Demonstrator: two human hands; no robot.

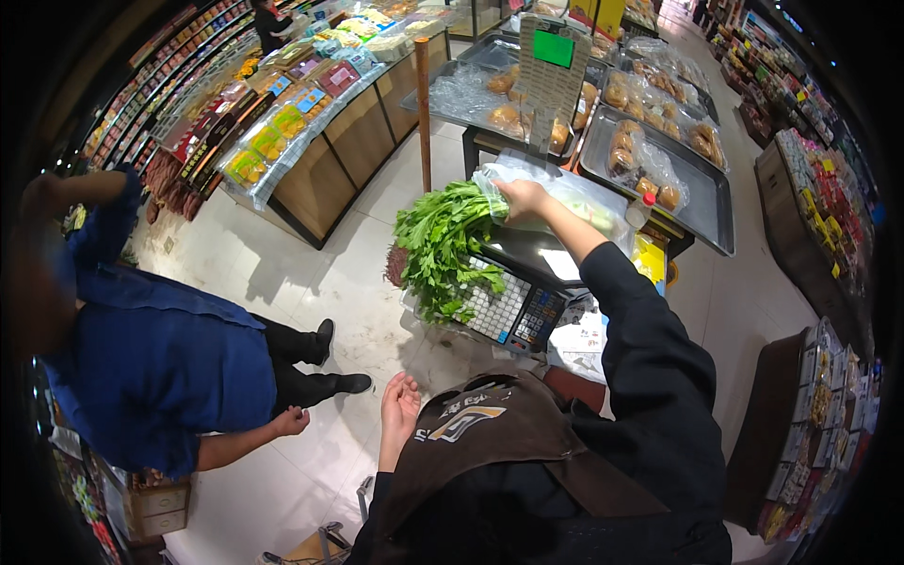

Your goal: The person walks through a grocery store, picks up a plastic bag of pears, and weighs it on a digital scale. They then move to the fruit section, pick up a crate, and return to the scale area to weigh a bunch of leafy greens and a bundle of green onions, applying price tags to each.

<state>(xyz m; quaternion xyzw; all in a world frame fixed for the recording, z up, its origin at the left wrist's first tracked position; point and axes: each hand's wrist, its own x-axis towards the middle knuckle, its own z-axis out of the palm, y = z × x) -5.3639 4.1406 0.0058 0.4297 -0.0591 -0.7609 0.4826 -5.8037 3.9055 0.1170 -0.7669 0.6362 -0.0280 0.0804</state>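
Observation:
My right hand (521, 200) grips a clear plastic bag (551, 180) around the stalks of a bunch of leafy celery (452, 233). The bagged stalks lie over the top of a label-printing scale (540, 247). Leaves spill from the bag's left end and cover part of the scale's keypad (498, 304). My left hand (401, 409) hangs beside my brown apron (487, 431), fingers loosely curled, with nothing in it. The scale's display post (554, 78) rises behind the bag.
A person in a blue shirt (162, 353) stands at left. Bread trays (635, 155) adjoin the scale at the back right. A rusty post (424, 113) rises left of the display. A packaged-food counter (339, 162) stands back left. A red-capped bottle (639, 210) stands by the bag.

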